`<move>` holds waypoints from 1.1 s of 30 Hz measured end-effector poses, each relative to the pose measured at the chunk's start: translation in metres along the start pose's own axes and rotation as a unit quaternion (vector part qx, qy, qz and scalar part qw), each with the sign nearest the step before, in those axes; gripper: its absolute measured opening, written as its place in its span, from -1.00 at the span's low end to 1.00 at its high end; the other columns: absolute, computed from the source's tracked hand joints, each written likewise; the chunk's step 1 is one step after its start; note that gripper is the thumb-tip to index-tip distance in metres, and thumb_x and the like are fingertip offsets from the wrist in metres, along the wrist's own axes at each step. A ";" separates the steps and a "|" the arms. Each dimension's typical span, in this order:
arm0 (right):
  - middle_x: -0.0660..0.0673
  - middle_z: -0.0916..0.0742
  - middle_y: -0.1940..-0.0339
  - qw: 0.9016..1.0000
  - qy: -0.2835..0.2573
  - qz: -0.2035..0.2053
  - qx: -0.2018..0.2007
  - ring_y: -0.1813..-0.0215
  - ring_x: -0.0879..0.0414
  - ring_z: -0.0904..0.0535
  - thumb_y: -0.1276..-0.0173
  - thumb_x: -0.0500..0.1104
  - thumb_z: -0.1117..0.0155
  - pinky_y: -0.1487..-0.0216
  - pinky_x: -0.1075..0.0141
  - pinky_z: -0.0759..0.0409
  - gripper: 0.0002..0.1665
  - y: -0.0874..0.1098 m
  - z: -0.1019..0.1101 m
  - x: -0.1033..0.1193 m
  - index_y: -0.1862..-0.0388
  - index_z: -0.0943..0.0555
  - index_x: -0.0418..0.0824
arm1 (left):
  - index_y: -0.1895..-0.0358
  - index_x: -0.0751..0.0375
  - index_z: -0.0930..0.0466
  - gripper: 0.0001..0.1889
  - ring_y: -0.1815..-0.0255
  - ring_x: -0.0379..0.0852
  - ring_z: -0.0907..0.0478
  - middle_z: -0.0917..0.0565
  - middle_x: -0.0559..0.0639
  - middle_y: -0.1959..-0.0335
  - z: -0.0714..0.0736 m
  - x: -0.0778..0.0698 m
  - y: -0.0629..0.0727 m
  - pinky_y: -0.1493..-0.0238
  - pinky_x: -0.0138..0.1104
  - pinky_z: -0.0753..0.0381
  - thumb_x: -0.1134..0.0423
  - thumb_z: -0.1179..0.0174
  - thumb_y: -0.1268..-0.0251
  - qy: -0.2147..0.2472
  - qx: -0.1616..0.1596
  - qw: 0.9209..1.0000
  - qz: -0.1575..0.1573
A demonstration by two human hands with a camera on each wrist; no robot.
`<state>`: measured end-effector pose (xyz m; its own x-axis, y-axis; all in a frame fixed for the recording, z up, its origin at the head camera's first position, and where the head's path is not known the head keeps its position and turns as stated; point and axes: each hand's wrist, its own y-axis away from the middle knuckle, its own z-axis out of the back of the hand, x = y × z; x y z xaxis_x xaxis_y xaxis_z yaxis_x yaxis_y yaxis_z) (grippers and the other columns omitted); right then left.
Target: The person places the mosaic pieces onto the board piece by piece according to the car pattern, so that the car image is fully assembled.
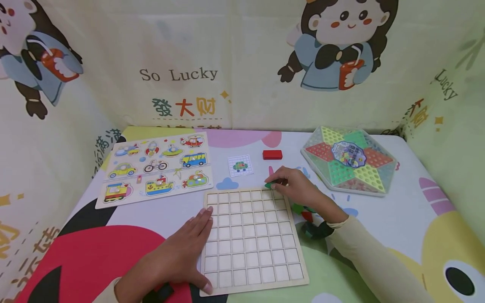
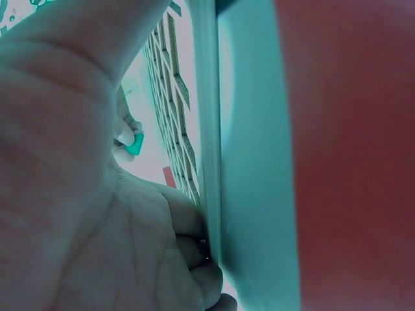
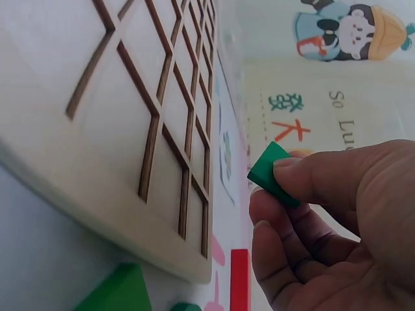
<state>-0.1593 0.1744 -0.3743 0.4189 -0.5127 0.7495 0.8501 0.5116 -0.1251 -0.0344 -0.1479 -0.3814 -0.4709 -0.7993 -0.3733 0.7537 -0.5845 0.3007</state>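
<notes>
A wooden grid board (image 1: 248,246) with rows of square cells lies in front of me. My left hand (image 1: 178,252) rests along its left edge, fingers stretched up the side and the thumb at the near corner. Over the far right part of the board, my right hand (image 1: 299,189) pinches a small green block (image 3: 269,172) between thumb and fingers. In the right wrist view the block is held tilted, above the grid. Loose green pieces (image 1: 297,208) and a red piece (image 1: 307,216) lie by the board's right edge, partly hidden beneath the right forearm.
Behind the board lie a small card with a gridded turtle-like picture (image 1: 240,166) and a red block (image 1: 272,155). A vehicle peg puzzle (image 1: 140,169) is at the back left. A hexagonal Chinese checkers box (image 1: 348,185) sits back right. Printed cloth walls (image 1: 250,105) enclose the table.
</notes>
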 end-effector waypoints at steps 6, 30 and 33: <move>-0.03 -0.71 0.24 0.999 -0.026 0.000 0.026 0.27 0.12 -0.58 -0.29 -0.39 -0.33 0.20 0.30 -0.58 -0.81 -0.001 -0.008 0.007 0.13 -0.72 -0.27 | -0.52 0.34 -0.01 0.44 -0.55 0.15 0.25 0.14 0.14 -0.58 0.001 -0.001 0.000 -0.44 0.08 0.01 -0.54 -0.35 0.44 -0.002 -0.007 1.000 -0.001; 0.06 -0.69 0.19 0.990 -0.057 0.046 0.118 0.16 0.18 -0.58 -0.31 -0.43 -0.28 0.12 0.30 -0.60 -0.75 -0.003 -0.030 0.033 0.10 -0.73 -0.21 | -0.49 0.36 -0.07 0.43 -0.55 0.18 0.21 0.10 0.18 -0.57 0.003 -0.004 -0.002 -0.43 0.10 0.02 -0.51 -0.40 0.49 -0.010 0.002 1.000 0.008; 0.07 -0.69 0.18 0.989 -0.063 0.044 0.127 0.16 0.18 -0.57 -0.31 -0.41 -0.29 0.12 0.31 -0.60 -0.76 -0.003 -0.034 0.035 0.11 -0.74 -0.19 | -0.49 0.36 -0.08 0.43 -0.55 0.18 0.21 0.09 0.18 -0.57 0.004 -0.005 -0.003 -0.43 0.10 0.02 -0.51 -0.40 0.50 -0.011 0.004 1.000 0.009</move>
<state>-0.1361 0.1312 -0.3701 0.4310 -0.3765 0.8201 0.6979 0.7152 -0.0384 -0.0361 -0.1426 -0.3775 -0.4664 -0.8130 -0.3486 0.7586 -0.5703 0.3151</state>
